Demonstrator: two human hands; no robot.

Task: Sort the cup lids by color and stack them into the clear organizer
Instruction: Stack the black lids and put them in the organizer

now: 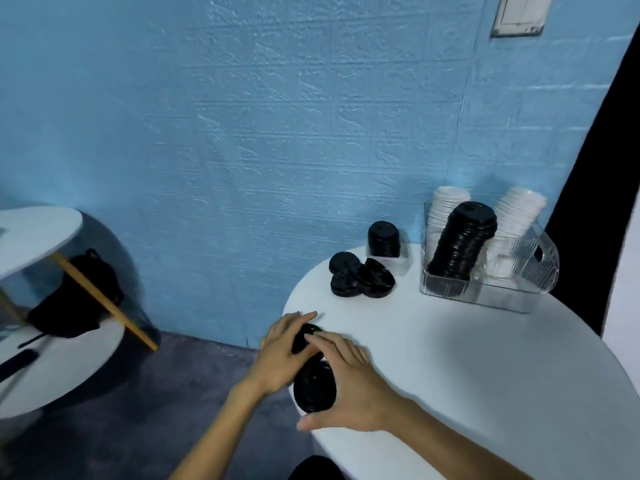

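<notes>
Both hands sit together at the near edge of the white table (485, 358): left hand (282, 353) & right hand (349, 382) wrap a stack of black lids (314, 384) lying on its side, fingers curled round it. More black lids lie in a loose pile (360, 276) mid-table, w/ a short upright stack (383, 239) just behind. The clear organizer (491, 268) at the far right holds a tall black lid column (462, 242) between two white lid stacks (446, 213).
</notes>
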